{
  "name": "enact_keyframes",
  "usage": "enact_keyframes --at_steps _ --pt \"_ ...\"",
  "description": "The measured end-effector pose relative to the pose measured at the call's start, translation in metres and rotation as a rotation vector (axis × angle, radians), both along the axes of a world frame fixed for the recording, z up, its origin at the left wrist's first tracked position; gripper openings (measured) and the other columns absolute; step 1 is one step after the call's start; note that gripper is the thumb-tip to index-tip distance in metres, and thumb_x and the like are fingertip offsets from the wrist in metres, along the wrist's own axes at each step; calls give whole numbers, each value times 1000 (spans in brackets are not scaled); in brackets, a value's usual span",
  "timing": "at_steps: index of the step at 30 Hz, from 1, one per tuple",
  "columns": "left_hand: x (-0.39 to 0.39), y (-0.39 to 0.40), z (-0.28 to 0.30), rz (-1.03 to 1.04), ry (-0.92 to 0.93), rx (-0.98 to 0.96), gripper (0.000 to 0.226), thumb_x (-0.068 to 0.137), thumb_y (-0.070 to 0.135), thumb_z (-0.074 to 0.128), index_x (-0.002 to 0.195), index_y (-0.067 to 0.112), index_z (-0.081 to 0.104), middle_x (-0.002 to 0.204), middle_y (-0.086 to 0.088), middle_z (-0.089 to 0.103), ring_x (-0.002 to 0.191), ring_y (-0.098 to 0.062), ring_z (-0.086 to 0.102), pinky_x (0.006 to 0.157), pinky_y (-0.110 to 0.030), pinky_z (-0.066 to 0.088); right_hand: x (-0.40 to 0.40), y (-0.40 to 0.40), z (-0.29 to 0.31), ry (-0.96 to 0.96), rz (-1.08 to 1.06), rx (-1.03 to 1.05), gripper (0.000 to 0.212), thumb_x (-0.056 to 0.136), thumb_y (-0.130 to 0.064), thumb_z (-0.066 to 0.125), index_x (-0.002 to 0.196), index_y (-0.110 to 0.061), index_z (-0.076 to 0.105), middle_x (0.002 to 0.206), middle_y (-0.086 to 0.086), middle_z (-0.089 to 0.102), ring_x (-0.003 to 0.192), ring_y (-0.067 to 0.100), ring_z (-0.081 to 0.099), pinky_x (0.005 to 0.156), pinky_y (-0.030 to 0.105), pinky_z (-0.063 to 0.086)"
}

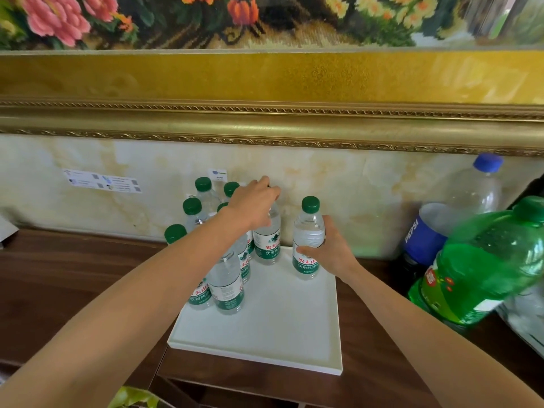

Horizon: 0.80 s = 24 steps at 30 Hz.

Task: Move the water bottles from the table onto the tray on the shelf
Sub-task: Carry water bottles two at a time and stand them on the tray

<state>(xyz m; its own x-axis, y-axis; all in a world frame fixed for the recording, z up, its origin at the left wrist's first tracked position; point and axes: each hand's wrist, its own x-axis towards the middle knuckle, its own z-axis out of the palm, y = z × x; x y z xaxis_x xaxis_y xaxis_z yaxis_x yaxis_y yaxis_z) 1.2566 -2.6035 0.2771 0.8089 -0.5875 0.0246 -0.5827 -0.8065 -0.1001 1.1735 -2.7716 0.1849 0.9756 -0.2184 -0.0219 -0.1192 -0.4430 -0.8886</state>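
I set 2 bottles upright at tray [265,334] far edge: left hand [253,204] fingers clamp 1 bottle's [267,240] top, right hand [326,245] wraps another [307,240]; release gently.

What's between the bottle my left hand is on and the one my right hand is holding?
Nothing: in the head view, only bare white tray and wall show between the left hand's bottle and the right hand's bottle.
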Motion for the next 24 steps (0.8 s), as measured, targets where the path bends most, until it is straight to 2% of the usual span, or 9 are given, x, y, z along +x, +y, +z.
enact_keyframes --at_steps 4,8,11,13,15,17,20,24 --pt "-3 4 0 -44 -96 84 51 78 21 71 124 12 51 124 -10 45 108 -28 51 74 -36 47 -1 1 0 10 4 -10 59 75 -19 77 122 -22 42 105 -3 61 97 19 59 79 28 44" --pt "-6 5 -2 -39 -149 120 45 78 17 71 119 11 52 121 -11 46 100 -28 55 65 -34 39 0 2 0 6 -1 -7 59 74 -18 78 122 -21 43 107 -2 62 100 20 60 81 29 45" --pt "-6 1 -3 -7 -175 131 42 79 16 72 116 10 53 121 -11 47 99 -29 56 67 -34 38 1 3 -1 8 -8 -11 60 74 -19 78 123 -21 43 108 -2 62 100 20 60 81 29 45" --pt "-5 -1 -4 -11 -170 119 46 79 18 73 120 10 52 124 -12 46 105 -29 54 75 -36 42 0 2 -3 17 -20 1 61 73 -18 79 123 -21 42 108 -2 61 98 19 59 81 29 45" --pt "-6 3 -5 -34 -144 51 58 79 27 74 129 12 49 135 -11 42 116 -31 49 93 -39 42 -3 1 -11 39 -27 -3 64 71 -17 81 121 -20 42 106 -2 62 98 19 59 80 29 46" --pt "-12 13 -2 -28 -125 -132 62 82 35 70 135 14 46 141 -8 40 123 -29 46 100 -40 39 -7 1 -21 62 -45 -26 63 71 -15 82 121 -17 44 102 -3 61 97 20 60 78 29 46" --pt "-19 32 4 19 -145 -399 45 91 31 61 133 17 53 136 -2 50 120 -25 51 93 -38 44 -7 3 -29 54 -97 -28 58 73 -14 81 121 -13 48 105 -1 60 95 20 60 79 30 49" --pt "-20 48 2 73 -73 -422 31 96 22 50 125 21 61 126 -1 61 109 -25 60 78 -38 53 3 10 -31 43 -78 -77 55 73 -16 81 117 -11 49 101 2 64 93 22 63 80 35 53"
